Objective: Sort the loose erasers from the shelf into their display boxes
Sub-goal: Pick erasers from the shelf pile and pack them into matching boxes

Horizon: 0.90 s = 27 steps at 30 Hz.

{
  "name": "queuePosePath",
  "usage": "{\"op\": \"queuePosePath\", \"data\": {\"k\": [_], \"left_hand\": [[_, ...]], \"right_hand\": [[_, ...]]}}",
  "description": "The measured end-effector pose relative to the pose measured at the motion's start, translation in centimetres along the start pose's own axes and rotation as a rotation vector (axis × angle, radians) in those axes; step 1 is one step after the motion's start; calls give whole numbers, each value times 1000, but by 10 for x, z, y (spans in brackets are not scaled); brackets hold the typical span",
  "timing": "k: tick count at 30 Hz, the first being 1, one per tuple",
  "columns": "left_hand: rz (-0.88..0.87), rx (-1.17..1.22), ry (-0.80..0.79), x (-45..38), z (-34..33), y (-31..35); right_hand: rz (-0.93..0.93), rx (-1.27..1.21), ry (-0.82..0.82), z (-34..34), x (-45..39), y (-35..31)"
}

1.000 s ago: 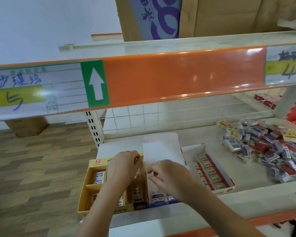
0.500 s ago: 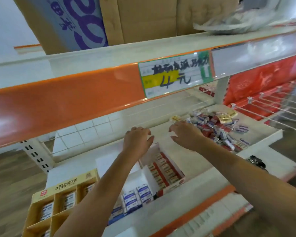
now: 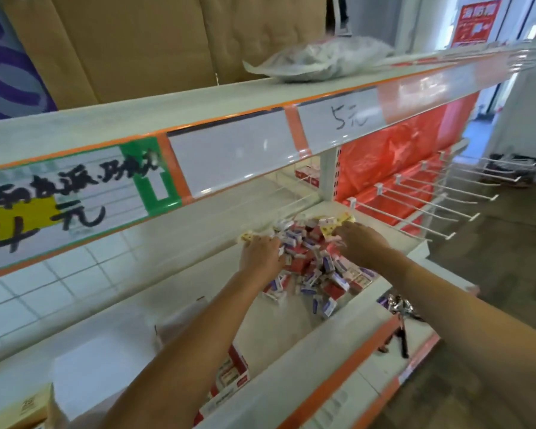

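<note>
now off the display boxes (image 3: 229,379) at 7 o'clock, left hand (image 3: 260,253) and right hand (image 3: 361,243) apart, reaching into loose erasers (image 3: 316,267); grip undeterminable, gathering seemingly begun.

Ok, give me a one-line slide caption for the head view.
Both hands, left hand and right hand, reach into the pile of loose erasers on the shelf, red display box nearby.

Both your hands are down on the eraser pile (image 3: 314,261): left hand (image 3: 260,253) on its near-left edge, right hand (image 3: 361,243) on the far side. Red box (image 3: 232,376) sits beside your left forearm; yellow box (image 3: 19,407) at bottom left.
</note>
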State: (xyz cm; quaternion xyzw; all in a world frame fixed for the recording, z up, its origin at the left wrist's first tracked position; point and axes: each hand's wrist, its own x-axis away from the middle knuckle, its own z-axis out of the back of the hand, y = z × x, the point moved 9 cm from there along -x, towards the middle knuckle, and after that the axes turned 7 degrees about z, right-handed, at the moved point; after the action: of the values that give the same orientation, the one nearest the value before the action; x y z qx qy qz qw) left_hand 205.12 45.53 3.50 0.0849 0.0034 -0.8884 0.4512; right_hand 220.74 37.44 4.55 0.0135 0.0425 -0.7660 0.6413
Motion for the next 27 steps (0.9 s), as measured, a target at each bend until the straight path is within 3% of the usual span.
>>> {"op": "queuePosePath", "data": {"k": [19, 27], "left_hand": [[63, 41, 90, -55, -31, 9], [112, 6, 58, -58, -32, 9]], "right_hand": [[221, -31, 67, -25, -56, 37], [221, -103, 113, -25, -70, 46]]}}
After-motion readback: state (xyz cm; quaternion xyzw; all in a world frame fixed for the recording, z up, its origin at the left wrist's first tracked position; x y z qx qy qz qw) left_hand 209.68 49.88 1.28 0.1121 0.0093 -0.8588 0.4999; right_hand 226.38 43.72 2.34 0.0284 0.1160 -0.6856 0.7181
